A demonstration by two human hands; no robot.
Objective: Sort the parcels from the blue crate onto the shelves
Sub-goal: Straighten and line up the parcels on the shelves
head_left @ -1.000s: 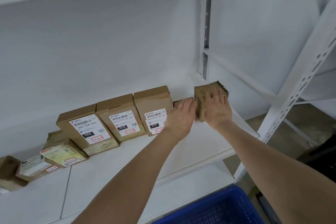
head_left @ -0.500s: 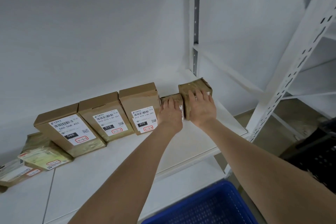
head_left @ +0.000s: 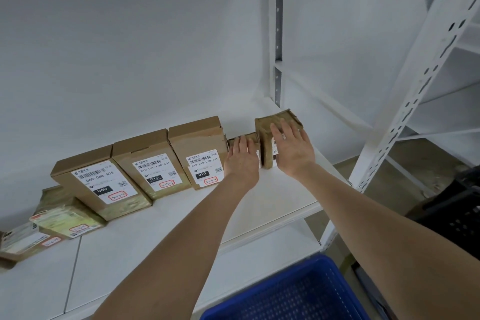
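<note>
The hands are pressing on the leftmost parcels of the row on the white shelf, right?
No, the rightmost. The head view shows the left hand on the small parcel and the right hand on the taped parcel, ending the row on the white shelf.

Bright, even, diffuse light; soft faint shadows; no glare; wide-angle bending at edges; slight overall softness.

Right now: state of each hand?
Left hand: open, flat on the small parcel.
Right hand: open, fingers spread on the end parcel.
</note>
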